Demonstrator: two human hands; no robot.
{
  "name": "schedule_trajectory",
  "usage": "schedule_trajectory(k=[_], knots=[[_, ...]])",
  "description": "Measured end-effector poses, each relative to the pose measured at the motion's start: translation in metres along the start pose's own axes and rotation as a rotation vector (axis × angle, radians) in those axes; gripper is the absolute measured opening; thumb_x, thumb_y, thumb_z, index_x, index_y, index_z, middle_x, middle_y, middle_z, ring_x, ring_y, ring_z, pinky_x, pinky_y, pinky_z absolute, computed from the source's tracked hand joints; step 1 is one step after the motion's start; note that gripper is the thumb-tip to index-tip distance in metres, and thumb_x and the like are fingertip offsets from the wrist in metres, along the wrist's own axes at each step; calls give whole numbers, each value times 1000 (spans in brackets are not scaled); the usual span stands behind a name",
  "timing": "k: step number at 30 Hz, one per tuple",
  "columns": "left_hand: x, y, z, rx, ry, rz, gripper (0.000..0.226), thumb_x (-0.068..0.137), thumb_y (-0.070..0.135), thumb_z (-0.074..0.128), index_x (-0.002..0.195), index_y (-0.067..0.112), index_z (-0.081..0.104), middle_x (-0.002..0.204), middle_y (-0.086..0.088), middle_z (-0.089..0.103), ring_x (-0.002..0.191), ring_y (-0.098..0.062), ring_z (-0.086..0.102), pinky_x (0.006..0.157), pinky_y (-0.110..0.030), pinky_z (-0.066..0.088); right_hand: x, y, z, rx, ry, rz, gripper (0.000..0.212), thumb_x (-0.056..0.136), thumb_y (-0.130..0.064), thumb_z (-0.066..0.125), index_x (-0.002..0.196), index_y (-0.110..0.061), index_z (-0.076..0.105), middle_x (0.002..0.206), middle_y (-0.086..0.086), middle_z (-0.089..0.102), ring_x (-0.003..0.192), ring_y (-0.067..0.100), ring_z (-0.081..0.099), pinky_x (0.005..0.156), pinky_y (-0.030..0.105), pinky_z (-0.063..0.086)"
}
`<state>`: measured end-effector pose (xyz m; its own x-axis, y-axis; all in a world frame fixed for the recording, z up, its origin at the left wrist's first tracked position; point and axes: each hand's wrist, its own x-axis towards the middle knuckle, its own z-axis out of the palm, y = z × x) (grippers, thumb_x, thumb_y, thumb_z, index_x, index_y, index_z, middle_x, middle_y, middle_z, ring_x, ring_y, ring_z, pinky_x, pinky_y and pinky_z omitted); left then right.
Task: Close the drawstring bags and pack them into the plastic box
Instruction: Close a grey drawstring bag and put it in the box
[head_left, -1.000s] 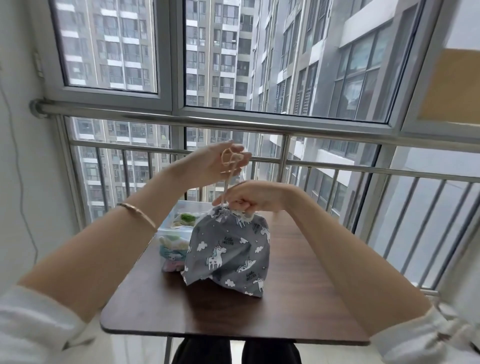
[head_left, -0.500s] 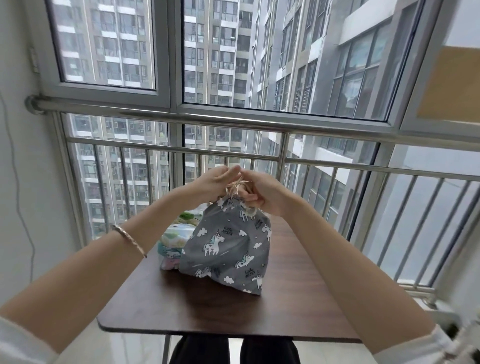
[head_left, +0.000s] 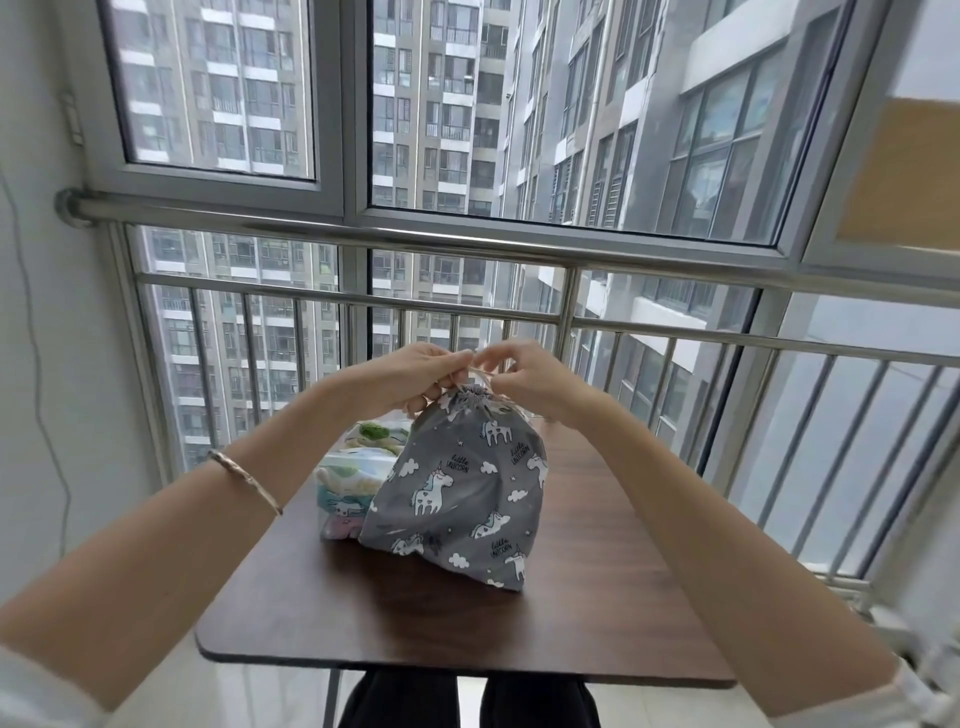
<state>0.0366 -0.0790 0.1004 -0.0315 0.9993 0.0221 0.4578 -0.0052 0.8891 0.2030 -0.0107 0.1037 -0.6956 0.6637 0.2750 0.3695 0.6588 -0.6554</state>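
1. The grey bag (head_left: 457, 483) stands on the table (head_left: 467, 623), its mouth gathered tight. The left hand (head_left: 415, 376) and right hand (head_left: 535, 379) both pinch the cord (head_left: 480, 375) just above the mouth, fingertips nearly touching.
2. If the knot is left loose, the gathered mouth can slacken and reopen when the bag is lifted.
3. A hard sideways tug can tip the soft bag, since nothing braces its base.
4. The box (head_left: 337, 499) sits just behind-left, touching the bag and already holding bags; this bulky one may not fit.
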Motion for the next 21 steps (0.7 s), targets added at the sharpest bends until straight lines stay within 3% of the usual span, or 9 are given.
schedule_trajectory(k=[3,5,8,11,13,15,17,19,21], knots=[[-3,6,-3,60,-24,24,42,95,45,47,64,18,51,48,12,40,43,-5,31,46,-18,25,0,1,-2,179,-7,0,27,88,8,44,78,-7,65,74,3,54,62,9,43,57,20,35],[-3,9,-4,26,-16,64,42,95,46,48,63,17,49,50,10,39,44,-6,30,46,-17,25,0,4,-4,426,-64,30,28,87,12,44,75,-6,62,72,3,59,59,9,41,57,22,32],[0,10,-3,11,23,124,38,95,43,48,78,14,64,58,6,49,47,-6,32,43,-16,26,2,8,-7,513,-174,9,10,90,6,54,96,5,61,81,9,62,62,11,46,59,21,35],[2,11,-2,9,73,131,35,93,41,50,100,11,69,55,10,50,48,-7,31,45,-19,24,3,4,-11,507,-250,83,48,83,-15,71,125,-6,50,75,7,59,59,12,47,59,21,39],[0,10,-1,-1,90,138,32,95,39,49,92,12,67,50,15,49,50,-7,31,47,-19,25,3,-1,-14,549,-172,55,39,84,-26,68,120,-20,55,72,3,58,61,12,47,61,23,39],[-3,10,-2,-18,87,157,34,96,38,45,93,11,66,47,18,49,52,-7,33,48,-20,27,3,-5,-19,683,13,-22,16,94,-28,54,101,-18,64,83,3,64,78,16,55,75,29,45],[-9,9,-4,-2,81,180,37,95,40,46,104,13,69,46,17,43,48,-7,30,47,-20,24,4,-2,-25,958,151,-2,27,98,-29,47,90,-11,65,92,4,70,97,21,61,93,37,46],[-15,7,-10,102,130,202,31,92,42,51,103,22,72,46,13,40,47,-9,27,43,-20,23,3,9,-32,1270,208,62,33,99,-32,46,87,-8,65,84,6,72,93,22,67,95,42,47],[-22,2,-20,196,183,212,25,92,39,54,95,23,72,47,11,43,48,-10,29,44,-21,25,2,25,-35,1448,279,134,34,98,-32,48,85,-6,65,70,5,68,74,21,69,87,42,52]])
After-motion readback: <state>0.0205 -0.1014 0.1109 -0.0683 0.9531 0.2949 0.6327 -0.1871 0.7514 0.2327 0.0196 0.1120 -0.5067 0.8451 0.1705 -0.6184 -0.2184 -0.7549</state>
